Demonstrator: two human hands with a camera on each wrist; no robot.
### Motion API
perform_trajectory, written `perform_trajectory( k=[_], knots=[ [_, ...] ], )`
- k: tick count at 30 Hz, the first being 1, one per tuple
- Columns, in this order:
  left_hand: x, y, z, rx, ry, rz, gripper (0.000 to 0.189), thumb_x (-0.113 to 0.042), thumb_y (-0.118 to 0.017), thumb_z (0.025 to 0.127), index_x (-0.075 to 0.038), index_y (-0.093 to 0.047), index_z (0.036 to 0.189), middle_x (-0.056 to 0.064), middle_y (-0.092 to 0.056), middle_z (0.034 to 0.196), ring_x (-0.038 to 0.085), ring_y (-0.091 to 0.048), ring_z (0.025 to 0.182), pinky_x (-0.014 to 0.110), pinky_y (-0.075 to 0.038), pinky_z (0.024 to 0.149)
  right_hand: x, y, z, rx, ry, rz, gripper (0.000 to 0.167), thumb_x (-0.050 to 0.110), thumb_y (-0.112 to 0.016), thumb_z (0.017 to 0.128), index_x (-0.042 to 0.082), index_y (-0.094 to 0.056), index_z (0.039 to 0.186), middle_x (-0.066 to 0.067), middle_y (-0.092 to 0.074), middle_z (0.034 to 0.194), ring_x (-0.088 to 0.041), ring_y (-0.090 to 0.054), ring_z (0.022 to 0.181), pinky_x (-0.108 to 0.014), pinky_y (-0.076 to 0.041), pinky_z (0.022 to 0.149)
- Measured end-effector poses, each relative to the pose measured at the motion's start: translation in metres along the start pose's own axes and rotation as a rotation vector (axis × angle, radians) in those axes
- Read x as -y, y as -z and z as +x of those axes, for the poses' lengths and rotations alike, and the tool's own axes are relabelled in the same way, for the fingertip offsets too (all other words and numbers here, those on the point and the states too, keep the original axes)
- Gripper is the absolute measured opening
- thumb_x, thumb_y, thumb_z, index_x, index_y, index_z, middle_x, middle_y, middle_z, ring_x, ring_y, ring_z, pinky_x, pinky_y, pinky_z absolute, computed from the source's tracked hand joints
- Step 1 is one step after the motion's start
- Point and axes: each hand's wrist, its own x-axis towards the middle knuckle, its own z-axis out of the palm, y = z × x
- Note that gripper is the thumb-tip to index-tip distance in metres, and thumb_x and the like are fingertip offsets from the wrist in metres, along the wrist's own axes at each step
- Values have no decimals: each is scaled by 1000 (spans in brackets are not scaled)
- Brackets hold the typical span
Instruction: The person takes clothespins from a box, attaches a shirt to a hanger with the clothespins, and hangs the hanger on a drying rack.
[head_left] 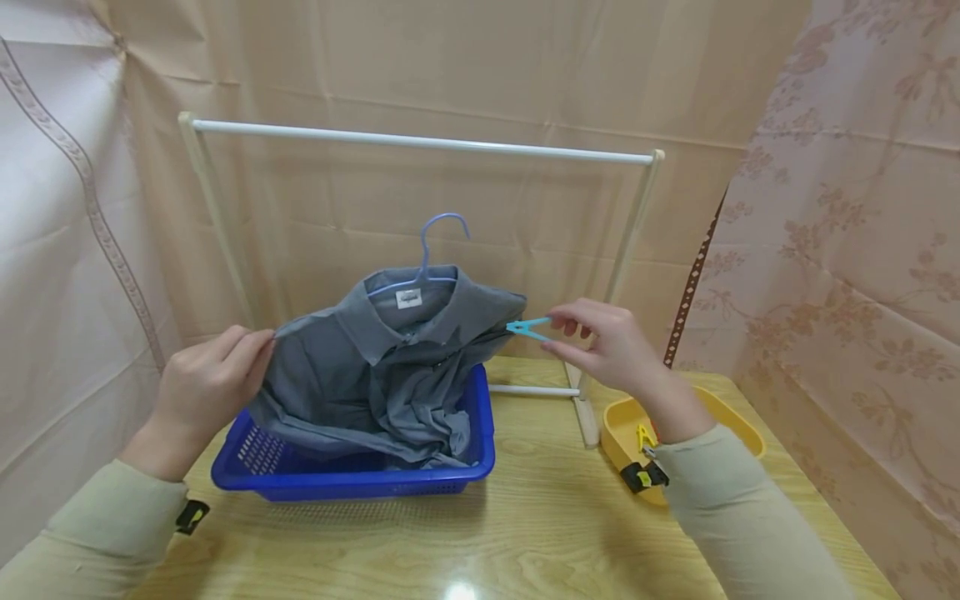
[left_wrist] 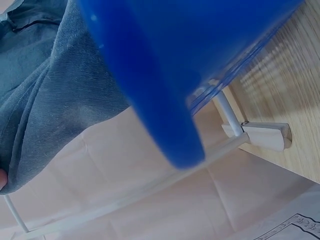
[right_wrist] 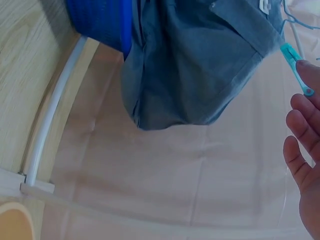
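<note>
A grey-blue collared shirt [head_left: 322,367] is on a light-blue clothes hanger [head_left: 425,242], whose hook stands up above the collar. My left hand [head_left: 213,379] pinches the shirt at its left shoulder; only a fingertip [left_wrist: 3,178] shows in the left wrist view. At the other shoulder, a light-blue clothespin [head_left: 525,327] has its nose against the cloth. The thumb and fingers of my right hand [head_left: 600,342] pinch the clothespin's two handles. The lower part of the shirt lies in a blue plastic basket [head_left: 352,482].
Behind the basket stands a drying rack with a white top bar [head_left: 420,142] and a lower bar [head_left: 532,390]. A yellow tray [head_left: 738,417] with a yellow clothespin [head_left: 643,437] sits on the right of the wooden table [head_left: 525,517], partly behind my right forearm. Curtains surround the table.
</note>
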Motion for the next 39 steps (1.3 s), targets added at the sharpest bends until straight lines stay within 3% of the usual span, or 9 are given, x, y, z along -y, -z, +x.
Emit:
perform_trajectory(
  k=[23,32,39],
  knots=[
    [2,-1,1,-15,-9,4,28,-13,-54,105,9,-67,95,18,-59,74,33,-54,44,47,-42,33,20,-21,34,-7,87,-27,34,10,-89,79,2,-72,107,-6,-71,93,-20,-64,81,-33,-57,68],
    [4,-3,0,-2,-6,3,29,-13,-54,105,10,-67,95,19,-60,74,34,-54,45,48,-43,33,25,-27,46,-27,131,-89,37,14,-90,78,1,-73,107,-7,-69,88,-18,-62,79,-29,-54,63],
    [5,-4,-1,-5,-4,-8,28,-13,-54,105,10,-67,95,18,-60,74,34,-55,45,48,-43,34,31,-31,54,-29,152,-132,35,17,-90,78,1,-73,105,-7,-69,90,-19,-65,77,-30,-57,68]
  ],
)
